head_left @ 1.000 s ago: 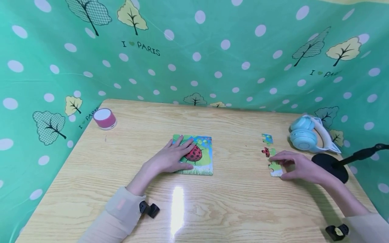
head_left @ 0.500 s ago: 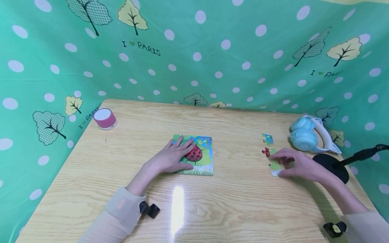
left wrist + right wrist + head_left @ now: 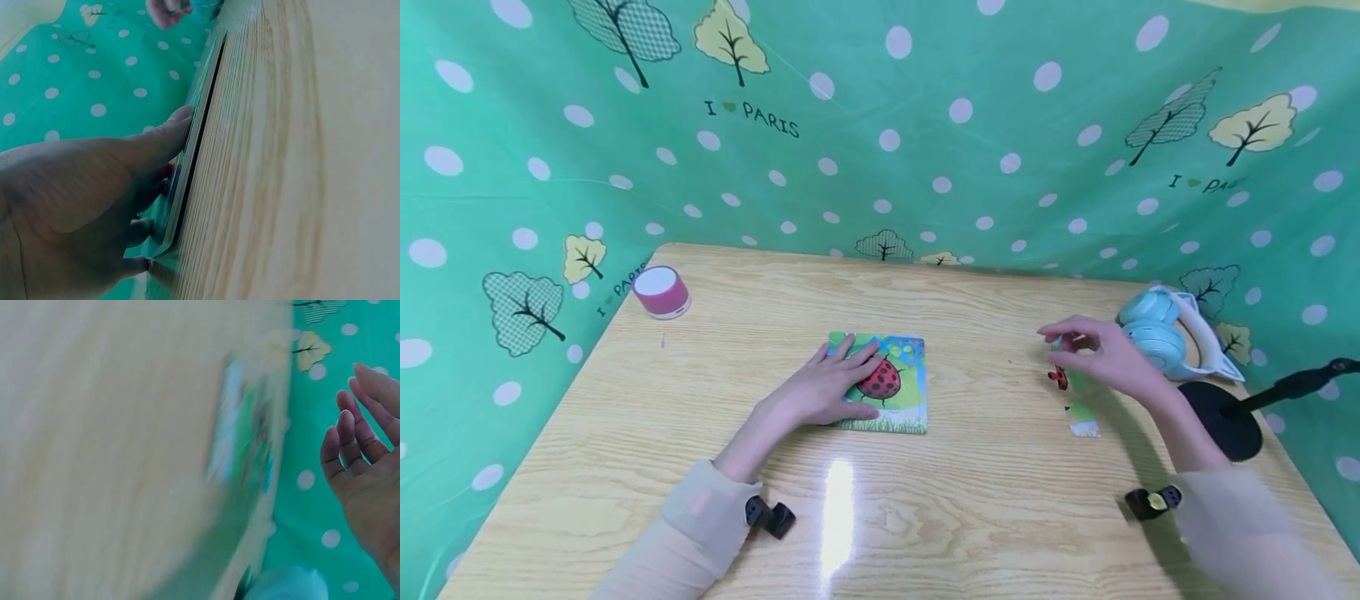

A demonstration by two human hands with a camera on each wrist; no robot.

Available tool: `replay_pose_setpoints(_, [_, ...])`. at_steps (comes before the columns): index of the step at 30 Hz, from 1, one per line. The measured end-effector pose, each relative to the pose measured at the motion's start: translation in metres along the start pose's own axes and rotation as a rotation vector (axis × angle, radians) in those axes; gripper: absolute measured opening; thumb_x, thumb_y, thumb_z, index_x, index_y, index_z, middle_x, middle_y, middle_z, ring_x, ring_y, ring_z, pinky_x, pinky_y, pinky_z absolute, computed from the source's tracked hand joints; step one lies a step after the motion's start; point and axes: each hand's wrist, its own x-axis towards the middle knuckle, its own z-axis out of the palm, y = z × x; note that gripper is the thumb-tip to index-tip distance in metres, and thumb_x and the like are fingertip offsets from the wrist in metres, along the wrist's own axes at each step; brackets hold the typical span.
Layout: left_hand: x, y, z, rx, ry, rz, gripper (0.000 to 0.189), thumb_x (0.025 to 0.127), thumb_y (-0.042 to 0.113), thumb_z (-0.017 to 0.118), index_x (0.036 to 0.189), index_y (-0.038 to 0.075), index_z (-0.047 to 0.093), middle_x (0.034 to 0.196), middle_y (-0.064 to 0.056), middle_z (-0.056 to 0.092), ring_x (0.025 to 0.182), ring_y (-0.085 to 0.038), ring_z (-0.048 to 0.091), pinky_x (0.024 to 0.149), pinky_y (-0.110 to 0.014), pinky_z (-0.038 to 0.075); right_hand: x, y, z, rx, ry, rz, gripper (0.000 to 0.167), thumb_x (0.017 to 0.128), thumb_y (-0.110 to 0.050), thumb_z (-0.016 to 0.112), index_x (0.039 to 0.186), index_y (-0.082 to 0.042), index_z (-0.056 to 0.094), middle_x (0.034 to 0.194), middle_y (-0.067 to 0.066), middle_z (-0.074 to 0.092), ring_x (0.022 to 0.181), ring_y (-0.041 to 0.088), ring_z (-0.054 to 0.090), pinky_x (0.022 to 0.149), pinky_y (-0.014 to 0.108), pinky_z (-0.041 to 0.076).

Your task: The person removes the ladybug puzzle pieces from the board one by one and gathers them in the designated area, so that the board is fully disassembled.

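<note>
While a glare stripe (image 3: 837, 521) burns out a patch of tabletop (image 3: 970, 508) nearest the person, the rest reads OK. Clock centred on the ladybug puzzle (image 3: 908, 392), 12 = straight away from the person.

Puzzle lies flat mid-table. Left hand (image 3: 823, 392) rests on its 9 o'clock side, fingers spread and fairly straight, thumb towards the near edge. Left wrist view shows how thin that edge is. Handling, my read: light, stiff board, likely to skate on smooth wood; a flat palm on the face is the right way to steady it. Left part is under the hand, so can't say which cells are filled.

Loose pieces (image 3: 1082, 411) in a column at 3 o'clock, well apart from the puzzle. Probably thin card, tabs easy to fray; pinch by opposite straight sides. Right hand (image 3: 1101, 354) is at the column's far end, thumb and forefinger bent, narrow gap. Looks like nothing gripped, but right wrist view is smeared, so not certain. Far piece (image 3: 1055, 344) mostly hidden by those fingers.

Further out: black stand (image 3: 1217, 421) at 3, arm cut off by frame; headphones (image 3: 1153, 343) between 2 and 3; pink cylinder (image 3: 661, 298), maybe a speaker, at 10. Dotted cloth (image 3: 917, 171) behind, 12.
</note>
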Motion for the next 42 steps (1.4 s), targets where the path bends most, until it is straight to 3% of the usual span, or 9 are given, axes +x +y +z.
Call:
replay_pose_setpoints(6, [0.001, 0.001, 0.001, -0.003, 0.008, -0.005, 0.088, 0.093, 0.054, 0.069, 0.163, 0.016, 0.032, 0.175, -0.003, 0.016, 0.162, -0.038, 0.005, 0.13, -0.063, 0.005, 0.027, -0.019, 0.008, 0.078, 0.043, 0.016, 0.034, 0.099, -0.022, 0.07, 0.131, -0.011, 0.07, 0.117, 0.014, 0.068, 0.092, 0.011, 0.061, 0.083, 0.015, 0.052])
replay_pose_setpoints(15, [0.002, -0.001, 0.003, -0.011, 0.021, -0.031, 0.095, 0.09, 0.056, 0.072, 0.163, 0.014, 0.029, 0.174, -0.006, 0.014, 0.163, -0.035, 0.006, 0.132, -0.06, 0.005, 0.055, -0.045, 0.029, 0.205, 0.091, 0.03, 0.04, 0.097, -0.026, 0.073, 0.133, -0.009, 0.069, 0.117, 0.002, 0.072, 0.097, 0.01, 0.063, 0.085, 0.016, 0.053])
replay_pose_setpoints(19, [0.003, -0.001, 0.003, -0.032, 0.027, -0.051, 0.101, 0.088, 0.056, 0.074, 0.164, 0.011, 0.024, 0.175, -0.006, 0.011, 0.163, -0.032, 0.005, 0.132, -0.056, 0.004, 0.067, -0.06, 0.042, 0.275, 0.116, 0.025, 0.041, 0.098, -0.027, 0.072, 0.133, -0.007, 0.068, 0.114, -0.004, 0.072, 0.1, 0.011, 0.064, 0.086, 0.018, 0.053])
replay_pose_setpoints(25, [0.002, 0.0, 0.003, -0.043, 0.027, -0.075, 0.109, 0.087, 0.058, 0.075, 0.164, 0.004, 0.018, 0.175, -0.011, 0.005, 0.163, -0.031, 0.005, 0.133, -0.054, 0.005, 0.083, -0.084, 0.067, 0.393, 0.149, 0.012, 0.039, 0.096, -0.023, 0.073, 0.131, -0.007, 0.069, 0.11, -0.002, 0.071, 0.099, 0.012, 0.064, 0.085, 0.021, 0.054])
replay_pose_setpoints(28, [0.003, 0.0, 0.003, -0.037, 0.029, -0.081, 0.111, 0.086, 0.058, 0.075, 0.163, 0.003, 0.019, 0.174, -0.012, 0.005, 0.163, -0.033, 0.003, 0.132, -0.054, 0.007, 0.09, -0.095, 0.08, 0.433, 0.139, 0.004, 0.039, 0.096, -0.023, 0.074, 0.131, -0.008, 0.069, 0.11, -0.001, 0.071, 0.1, 0.014, 0.063, 0.086, 0.022, 0.054])
replay_pose_setpoints(32, [0.005, -0.001, 0.002, -0.035, 0.038, -0.084, 0.115, 0.084, 0.059, 0.077, 0.163, 0.0, 0.019, 0.174, -0.016, 0.006, 0.162, -0.038, 0.001, 0.132, -0.054, 0.011, 0.096, -0.105, 0.096, 0.459, 0.108, -0.001, 0.037, 0.096, -0.022, 0.073, 0.13, -0.01, 0.07, 0.114, 0.01, 0.071, 0.1, 0.015, 0.063, 0.087, 0.025, 0.053])
replay_pose_setpoints(37, [0.005, -0.001, 0.001, -0.041, 0.029, -0.1, 0.118, 0.083, 0.06, 0.078, 0.163, 0.0, 0.016, 0.174, -0.016, 0.003, 0.162, -0.037, -0.002, 0.133, -0.05, 0.011, 0.099, -0.111, 0.11, 0.435, 0.043, -0.017, 0.034, 0.094, -0.015, 0.072, 0.126, -0.005, 0.07, 0.12, 0.02, 0.071, 0.098, 0.019, 0.064, 0.088, 0.026, 0.053])
replay_pose_setpoints(42, [0.003, -0.001, 0.001, -0.038, 0.019, -0.117, 0.118, 0.084, 0.06, 0.077, 0.163, -0.001, 0.015, 0.174, -0.017, 0.001, 0.162, -0.037, -0.003, 0.133, -0.052, 0.01, 0.1, -0.113, 0.122, 0.387, -0.031, -0.017, 0.035, 0.095, -0.015, 0.072, 0.128, -0.004, 0.069, 0.12, 0.02, 0.071, 0.099, 0.022, 0.064, 0.089, 0.029, 0.053])
